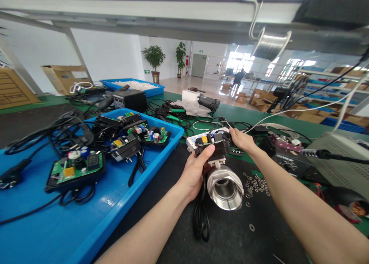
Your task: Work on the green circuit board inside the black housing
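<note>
My left hand (196, 171) is closed round the black housing of a motorized valve, thumb on its near side. An open circuit board (206, 139) with a yellow component shows on top of the housing. Below it sits the steel valve body (225, 189), its round threaded opening facing me. A bundled black cord (201, 220) hangs beside the valve. My right hand (241, 140) reaches past the valve, fingers bent together by the far end of a white power strip (191, 141). Black cable parts lie at its fingertips; what it grips is partly hidden.
On the left, a blue tray (173, 141) holds several circuit-board housings and black cords. Small metal washers (256, 187) lie scattered right of the valve. Further right are a soldering iron (311, 152) and a grey metal box (343, 164). Tangled cables cover the back.
</note>
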A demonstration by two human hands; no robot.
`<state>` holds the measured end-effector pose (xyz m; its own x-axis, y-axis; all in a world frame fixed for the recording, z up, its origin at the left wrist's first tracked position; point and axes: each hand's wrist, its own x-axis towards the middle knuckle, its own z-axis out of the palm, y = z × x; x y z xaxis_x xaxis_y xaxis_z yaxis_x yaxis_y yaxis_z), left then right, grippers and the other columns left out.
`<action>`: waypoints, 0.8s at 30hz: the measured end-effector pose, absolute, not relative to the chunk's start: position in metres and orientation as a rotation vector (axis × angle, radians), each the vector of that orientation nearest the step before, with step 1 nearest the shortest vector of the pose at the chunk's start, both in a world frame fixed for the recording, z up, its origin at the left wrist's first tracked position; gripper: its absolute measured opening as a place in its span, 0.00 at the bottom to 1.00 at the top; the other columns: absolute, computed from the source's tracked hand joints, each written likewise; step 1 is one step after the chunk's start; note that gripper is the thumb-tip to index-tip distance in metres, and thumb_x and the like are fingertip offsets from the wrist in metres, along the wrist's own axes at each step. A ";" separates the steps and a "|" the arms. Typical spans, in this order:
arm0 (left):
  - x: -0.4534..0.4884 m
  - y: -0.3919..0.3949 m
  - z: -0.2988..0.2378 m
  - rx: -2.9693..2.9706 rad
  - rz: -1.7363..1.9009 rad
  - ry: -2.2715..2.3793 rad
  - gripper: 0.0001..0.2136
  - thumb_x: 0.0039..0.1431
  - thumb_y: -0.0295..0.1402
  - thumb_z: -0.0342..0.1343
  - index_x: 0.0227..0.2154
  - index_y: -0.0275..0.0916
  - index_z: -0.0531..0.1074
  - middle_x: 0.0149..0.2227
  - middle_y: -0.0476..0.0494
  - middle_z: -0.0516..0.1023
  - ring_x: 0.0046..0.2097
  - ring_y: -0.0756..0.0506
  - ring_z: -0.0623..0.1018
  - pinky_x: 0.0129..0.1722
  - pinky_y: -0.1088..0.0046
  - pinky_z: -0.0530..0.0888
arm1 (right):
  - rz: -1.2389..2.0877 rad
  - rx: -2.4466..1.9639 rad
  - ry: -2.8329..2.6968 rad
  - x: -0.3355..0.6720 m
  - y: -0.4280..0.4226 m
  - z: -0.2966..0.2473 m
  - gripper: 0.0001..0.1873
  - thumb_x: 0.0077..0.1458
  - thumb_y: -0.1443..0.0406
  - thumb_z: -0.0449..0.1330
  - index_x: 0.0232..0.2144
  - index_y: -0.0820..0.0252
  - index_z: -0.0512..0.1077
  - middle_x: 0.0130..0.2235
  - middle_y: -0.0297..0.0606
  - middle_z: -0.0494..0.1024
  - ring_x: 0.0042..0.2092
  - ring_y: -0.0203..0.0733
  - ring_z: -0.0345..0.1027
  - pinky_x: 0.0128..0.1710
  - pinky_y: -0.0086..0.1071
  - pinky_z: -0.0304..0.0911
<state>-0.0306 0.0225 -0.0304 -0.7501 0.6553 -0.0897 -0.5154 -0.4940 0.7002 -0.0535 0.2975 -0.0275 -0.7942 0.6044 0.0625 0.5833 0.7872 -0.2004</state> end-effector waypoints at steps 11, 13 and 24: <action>-0.032 0.023 -0.030 0.262 2.239 0.955 0.29 0.56 0.42 0.74 0.58 0.36 0.77 0.44 0.36 0.87 0.43 0.39 0.87 0.49 0.63 0.82 | 0.252 -0.973 -2.850 -0.055 0.300 -0.029 0.22 0.69 0.55 0.62 0.59 0.59 0.72 0.58 0.45 0.76 0.55 0.50 0.75 0.56 0.52 0.72; -0.031 0.023 -0.030 0.255 2.239 0.956 0.29 0.55 0.43 0.74 0.58 0.36 0.77 0.44 0.36 0.87 0.43 0.39 0.87 0.49 0.63 0.82 | 0.251 -0.976 -2.852 -0.055 0.300 -0.029 0.22 0.69 0.55 0.62 0.59 0.59 0.72 0.58 0.45 0.76 0.55 0.50 0.75 0.55 0.52 0.72; -0.032 0.023 -0.030 0.239 2.234 0.969 0.28 0.55 0.43 0.74 0.56 0.35 0.78 0.43 0.35 0.87 0.43 0.38 0.87 0.49 0.62 0.82 | 0.236 -0.977 -2.856 -0.055 0.300 -0.028 0.22 0.69 0.54 0.62 0.59 0.59 0.72 0.59 0.45 0.76 0.55 0.51 0.74 0.56 0.52 0.72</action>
<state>-0.0320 0.0227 -0.0303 -0.7514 0.6529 -0.0960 -0.5164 -0.4911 0.7015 -0.0554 0.2995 -0.0283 -0.7858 0.6159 0.0573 0.5981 0.7801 -0.1836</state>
